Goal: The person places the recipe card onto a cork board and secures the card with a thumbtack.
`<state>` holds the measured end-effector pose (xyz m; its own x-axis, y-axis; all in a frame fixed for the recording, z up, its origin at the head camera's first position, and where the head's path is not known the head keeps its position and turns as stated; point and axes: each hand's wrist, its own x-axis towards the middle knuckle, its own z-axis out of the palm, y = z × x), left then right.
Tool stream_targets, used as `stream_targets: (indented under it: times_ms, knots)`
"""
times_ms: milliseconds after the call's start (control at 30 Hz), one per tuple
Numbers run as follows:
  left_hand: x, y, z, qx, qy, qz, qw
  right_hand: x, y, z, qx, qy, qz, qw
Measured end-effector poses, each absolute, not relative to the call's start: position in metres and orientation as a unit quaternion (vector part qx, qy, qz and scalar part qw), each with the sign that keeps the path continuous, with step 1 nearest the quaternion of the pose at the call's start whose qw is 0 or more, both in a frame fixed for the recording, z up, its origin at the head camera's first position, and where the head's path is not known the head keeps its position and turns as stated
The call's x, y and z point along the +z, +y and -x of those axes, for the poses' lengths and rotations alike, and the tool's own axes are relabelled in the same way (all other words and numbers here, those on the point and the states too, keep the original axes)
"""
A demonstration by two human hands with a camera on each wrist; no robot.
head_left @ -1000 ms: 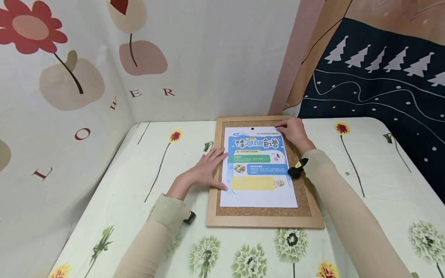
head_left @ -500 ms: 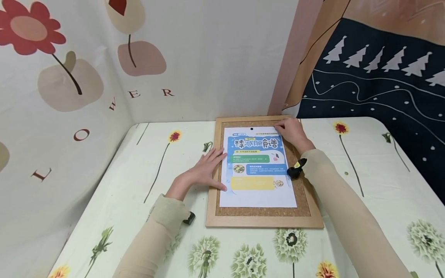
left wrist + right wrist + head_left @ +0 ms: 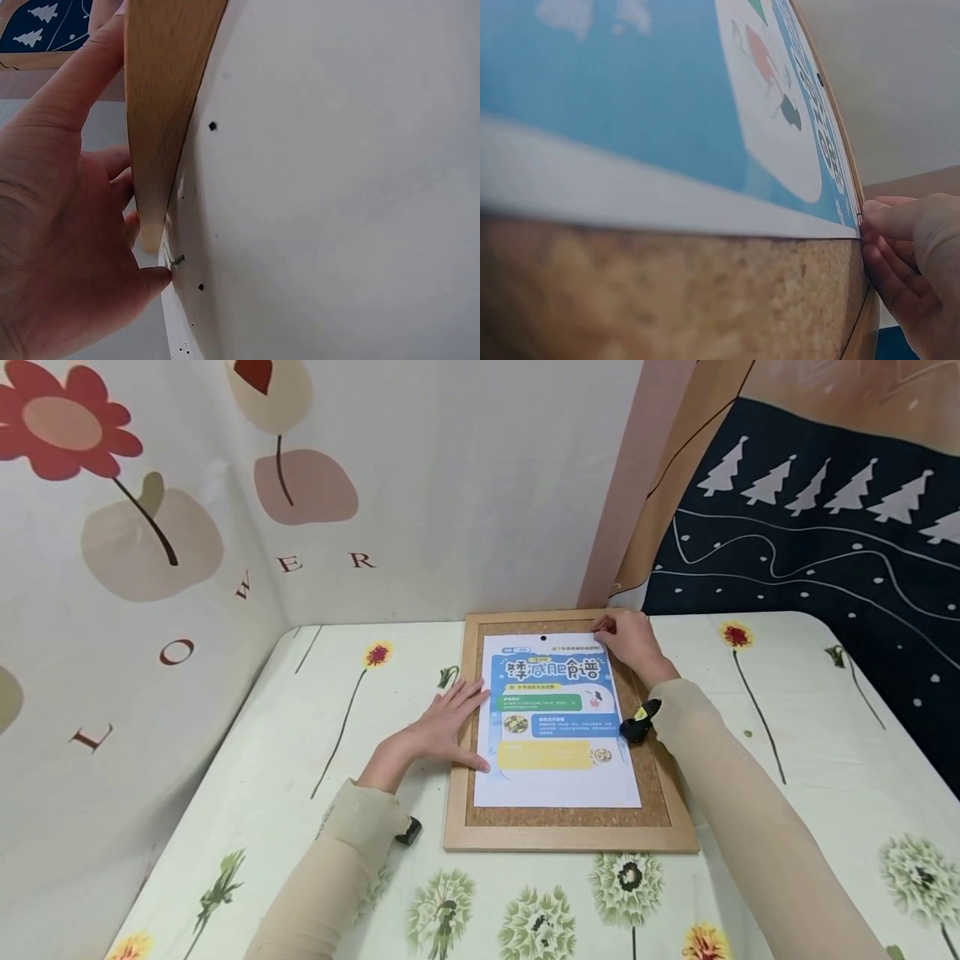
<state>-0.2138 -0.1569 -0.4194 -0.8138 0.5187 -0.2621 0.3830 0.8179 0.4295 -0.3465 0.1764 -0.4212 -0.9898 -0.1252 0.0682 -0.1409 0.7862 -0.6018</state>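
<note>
A printed paper sheet (image 3: 558, 789) with blue, green and yellow panels lies on the cork board (image 3: 555, 817), inside its light wooden frame (image 3: 570, 839). My left hand (image 3: 442, 727) spreads over the frame's left side, fingertips and thumb at the sheet's left edge. In the left wrist view, that hand (image 3: 67, 217) lies alongside the frame. My right hand (image 3: 633, 643) pinches at the sheet's top right corner. The right wrist view shows a thin dark needle (image 3: 860, 215), like a thumbtack's, at its fingertips; the head of it is hidden. A black thumbtack (image 3: 543, 638) sits at the sheet's top middle.
The framed board lies on a table with a flowered cloth (image 3: 300, 760), its top edge close to the pale printed curtain (image 3: 450, 510). A dark cloth with white trees (image 3: 795, 543) hangs at the back right. Black wrist devices sit at both cuffs.
At the sheet's top right corner, the right hand's knuckles have risen slightly, with its fingertips staying there. The left hand, sheet and board keep their places.
</note>
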Motion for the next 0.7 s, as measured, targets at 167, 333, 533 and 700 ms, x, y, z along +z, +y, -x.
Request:
stream_targets:
  times_ms: [167,333,533,700]
  knots:
    - [-0.4208,-0.157,0.2142,0.184,0.935,-0.242,0.184,-0.422,0.1773,0.3467,0.33,-0.941,-0.073,0.019]
    - [-0.4211,-0.1568,0.2142,0.185,0.935,-0.24,0.184,-0.424,0.1791,0.3473,0.341,-0.937,-0.07,0.026]
    - [-0.4209,-0.1564,0.214,0.184,0.935,-0.239,0.185,-0.4267,0.1806,0.3469,0.357,-0.932,-0.056,0.027]
    - [-0.4209,-0.1565,0.2133,0.185,0.936,-0.237,0.186,-0.4288,0.1821,0.3466,0.368,-0.928,-0.051,0.029]
